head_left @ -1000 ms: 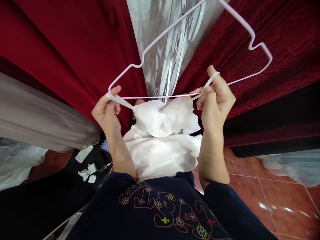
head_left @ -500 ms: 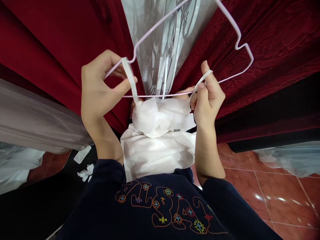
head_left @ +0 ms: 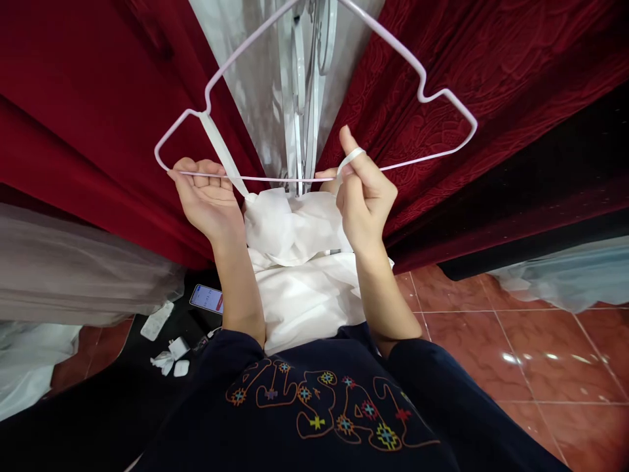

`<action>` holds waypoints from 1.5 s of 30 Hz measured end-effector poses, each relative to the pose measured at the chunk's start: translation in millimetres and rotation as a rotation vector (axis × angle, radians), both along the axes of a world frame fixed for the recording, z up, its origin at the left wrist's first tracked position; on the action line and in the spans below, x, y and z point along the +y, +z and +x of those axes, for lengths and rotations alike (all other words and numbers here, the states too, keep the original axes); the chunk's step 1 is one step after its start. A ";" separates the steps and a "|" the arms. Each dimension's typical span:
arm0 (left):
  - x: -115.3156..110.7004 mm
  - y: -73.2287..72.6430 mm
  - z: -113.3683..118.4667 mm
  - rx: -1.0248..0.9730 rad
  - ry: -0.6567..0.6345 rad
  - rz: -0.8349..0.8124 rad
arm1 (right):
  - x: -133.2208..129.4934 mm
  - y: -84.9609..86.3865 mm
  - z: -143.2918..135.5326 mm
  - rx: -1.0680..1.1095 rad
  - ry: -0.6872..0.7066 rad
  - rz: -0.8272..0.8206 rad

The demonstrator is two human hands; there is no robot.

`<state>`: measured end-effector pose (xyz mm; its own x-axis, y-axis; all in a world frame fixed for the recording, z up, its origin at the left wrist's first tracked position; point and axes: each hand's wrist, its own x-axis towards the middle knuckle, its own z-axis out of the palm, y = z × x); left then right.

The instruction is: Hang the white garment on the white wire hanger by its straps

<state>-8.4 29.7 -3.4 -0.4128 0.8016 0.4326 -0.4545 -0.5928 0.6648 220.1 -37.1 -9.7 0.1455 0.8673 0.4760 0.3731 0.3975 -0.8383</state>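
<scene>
Head view: white garment [head_left: 295, 226] at lap, below hanger [head_left: 265, 179]. L strap [head_left: 222, 149] over hanger nr notch. L hand [head_left: 213, 206] fingers open, loosely cupped at lower bar; can't tell how firm contact is. R hand [head_left: 366, 203] fingers curled, R strap [head_left: 350, 157] looped on index, thumb pinching. Technique: hold loop wide, untwisted; keep hanger lvl, tension light so L strap doesn't slip.

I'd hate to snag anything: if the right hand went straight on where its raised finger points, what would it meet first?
Probably the pale curtain, beside the red curtain; depth is unclear. The right hand would take the strap along.
</scene>
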 end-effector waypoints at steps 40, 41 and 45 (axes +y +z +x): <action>-13.3 9.6 -2.0 -0.071 -0.110 -0.059 | 23.7 66.5 86.5 0.040 -0.299 0.437; -14.1 10.6 0.0 -0.067 -0.094 -0.079 | 18.9 63.7 81.5 0.051 -0.299 0.446; -15.0 11.3 5.9 -0.038 -0.014 -0.135 | -4.0 44.8 49.5 0.010 -0.120 0.176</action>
